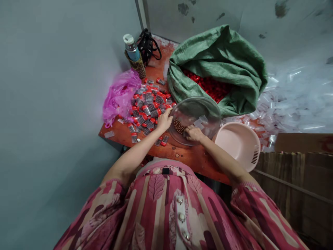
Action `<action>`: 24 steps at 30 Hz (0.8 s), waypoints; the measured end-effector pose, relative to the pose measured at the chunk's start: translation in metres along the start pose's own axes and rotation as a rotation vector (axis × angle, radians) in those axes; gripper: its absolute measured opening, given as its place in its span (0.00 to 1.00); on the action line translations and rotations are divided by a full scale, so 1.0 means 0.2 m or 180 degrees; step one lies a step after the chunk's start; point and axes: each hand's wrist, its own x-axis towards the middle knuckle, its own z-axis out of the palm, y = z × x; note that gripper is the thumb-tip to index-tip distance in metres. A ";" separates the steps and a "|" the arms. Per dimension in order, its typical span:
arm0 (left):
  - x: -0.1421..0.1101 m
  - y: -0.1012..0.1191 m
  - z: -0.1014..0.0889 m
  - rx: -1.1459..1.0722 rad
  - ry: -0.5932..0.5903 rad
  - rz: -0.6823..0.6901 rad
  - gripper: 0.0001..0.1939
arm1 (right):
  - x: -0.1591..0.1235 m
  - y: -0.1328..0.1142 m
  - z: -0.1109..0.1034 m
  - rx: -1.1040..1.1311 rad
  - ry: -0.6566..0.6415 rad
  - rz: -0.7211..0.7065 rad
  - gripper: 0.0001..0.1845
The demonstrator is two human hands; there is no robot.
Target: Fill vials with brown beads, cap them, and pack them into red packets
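Note:
A clear round bowl (194, 106) sits near the front of the red-brown tabletop. My left hand (164, 120) is closed on the bowl's left rim. Inside the bowl, my right hand (194, 133) reaches down beside a heap of small bronze-coloured balls (179, 126), its fingers curled together. Whatever those fingers hold is hidden. A few clear plastic tubes (201, 121) lie in the bowl, to the right of the balls. Left of it spreads a pile of small clear bottles with red caps (147, 107), dark balls showing inside them.
Behind the bowl, a green woven sack (208, 45) holds red pieces (210, 85). A pink basin (231, 139) stands right, before many clear tubes (296, 100). A pink plastic bag (119, 92), a blue flask (132, 50) and black straps (148, 47) are left. Cardboard (291, 180) stands lower right.

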 end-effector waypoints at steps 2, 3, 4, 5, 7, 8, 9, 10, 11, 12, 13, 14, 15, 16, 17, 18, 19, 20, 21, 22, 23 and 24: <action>0.05 0.01 0.00 0.0211 0.0120 0.0132 0.22 | 0.03 0.02 -0.02 0.0083 0.0153 0.0150 0.20; 0.07 0.01 0.00 0.0264 0.0155 0.0210 0.22 | 0.04 0.03 -0.04 0.0120 0.0248 0.0233 0.21; 0.09 0.01 0.00 0.0221 0.0176 0.0255 0.22 | 0.05 0.04 -0.06 0.0149 0.0349 0.0312 0.22; 0.09 0.00 0.00 0.0130 0.0168 0.0280 0.22 | 0.06 0.06 -0.08 0.0172 0.0444 0.0370 0.22; 0.08 -0.02 -0.01 -0.0059 0.0145 0.0238 0.26 | 0.10 0.08 -0.12 0.0209 0.0588 0.0399 0.22; 0.07 -0.04 -0.02 -0.0118 0.0158 0.0155 0.28 | 0.12 0.09 -0.14 0.0231 0.0630 0.0369 0.22; 0.04 -0.07 -0.03 -0.0153 0.0198 0.0039 0.30 | 0.13 0.09 -0.15 0.0259 0.0657 0.0321 0.21; 0.00 -0.09 -0.04 -0.0166 0.0249 -0.0094 0.33 | 0.15 0.10 -0.16 0.0291 0.0672 0.0266 0.21; -0.04 -0.12 -0.05 -0.0165 0.0289 -0.0230 0.35 | 0.17 0.10 -0.16 0.0325 0.0681 0.0213 0.20; -0.09 -0.14 -0.05 -0.0171 0.0299 -0.0363 0.36 | 0.18 0.10 -0.16 0.0358 0.0685 0.0167 0.20; -0.15 -0.17 -0.05 -0.0189 0.0261 -0.0495 0.37 | 0.19 0.10 -0.15 0.0383 0.0685 0.0127 0.21; -0.20 -0.20 -0.04 -0.0246 0.0196 -0.0623 0.37 | 0.19 0.09 -0.15 0.0397 0.0681 0.0095 0.21; -0.24 -0.22 -0.02 -0.0362 0.0092 -0.0745 0.37 | 0.19 0.09 -0.14 0.0395 0.0677 0.0075 0.21; -0.28 -0.24 0.01 -0.0548 0.0000 -0.0886 0.37 | 0.19 0.08 -0.14 0.0375 0.0675 0.0065 0.20; -0.31 -0.25 0.03 -0.0794 -0.0111 -0.1031 0.37 | 0.18 0.08 -0.14 0.0337 0.0679 0.0069 0.20; -0.34 -0.26 0.06 -0.1047 -0.0222 -0.1159 0.36 | 0.18 0.07 -0.14 0.0281 0.0689 0.0083 0.20; -0.35 -0.27 0.09 -0.1274 -0.0315 -0.1267 0.35 | 0.18 0.07 -0.14 0.0211 0.0704 0.0109 0.20; -0.36 -0.27 0.11 -0.1443 -0.0386 -0.1343 0.34 | 0.17 0.07 -0.14 0.0136 0.0716 0.0143 0.19; -0.37 -0.27 0.13 -0.1540 -0.0422 -0.1384 0.33 | 0.17 0.06 -0.14 0.0061 0.0724 0.0183 0.17; -0.37 -0.26 0.14 -0.1576 -0.0418 -0.1399 0.31 | 0.17 0.06 -0.14 -0.0006 0.0721 0.0224 0.16; -0.37 -0.25 0.14 -0.1580 -0.0389 -0.1398 0.30 | 0.17 0.06 -0.14 -0.0059 0.0709 0.0262 0.16; -0.37 -0.25 0.14 -0.1585 -0.0352 -0.1389 0.29 | 0.17 0.05 -0.13 -0.0095 0.0686 0.0290 0.16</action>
